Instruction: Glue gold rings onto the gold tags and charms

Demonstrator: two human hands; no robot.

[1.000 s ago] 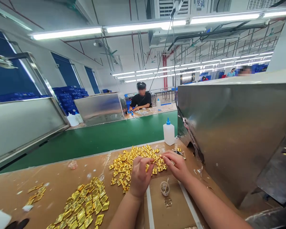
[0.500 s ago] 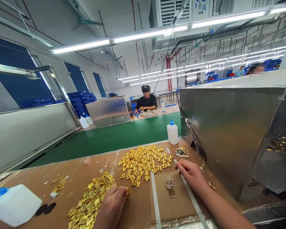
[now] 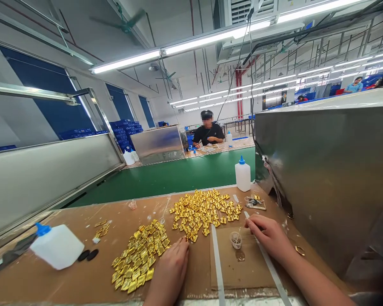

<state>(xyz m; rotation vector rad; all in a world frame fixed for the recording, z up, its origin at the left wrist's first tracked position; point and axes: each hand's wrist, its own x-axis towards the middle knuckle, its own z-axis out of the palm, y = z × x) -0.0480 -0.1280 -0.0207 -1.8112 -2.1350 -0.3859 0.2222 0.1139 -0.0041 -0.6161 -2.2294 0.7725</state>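
Observation:
My left hand point(image 3: 172, 267) reaches the near edge of a spread of small gold pieces point(image 3: 204, 208). Its fingers are pressed together, and a gold piece shows at the fingertips, mostly hidden. Beside its wrist, to the left, lies a second pile of flat, squarish gold pieces point(image 3: 140, 257). My right hand point(image 3: 266, 233) is closed in a pinch above the right tape strip point(image 3: 270, 263) of a cardboard sheet point(image 3: 242, 272); what it holds is too small to make out. Close to it stands a small clear cup point(image 3: 235, 240) with a thin stick in it.
A white bottle with a blue cap point(image 3: 243, 176) stands at the table's far edge. Another white bottle point(image 3: 59, 246) lies at left near two black discs point(image 3: 87, 255). A metal panel point(image 3: 312, 170) rises on the right. Across the green surface point(image 3: 178, 174) sits a person point(image 3: 207, 131).
My left hand has moved forward from beside the left pile to the edge of the far spread. My right hand stays by the tape strip. The whole view has swung left.

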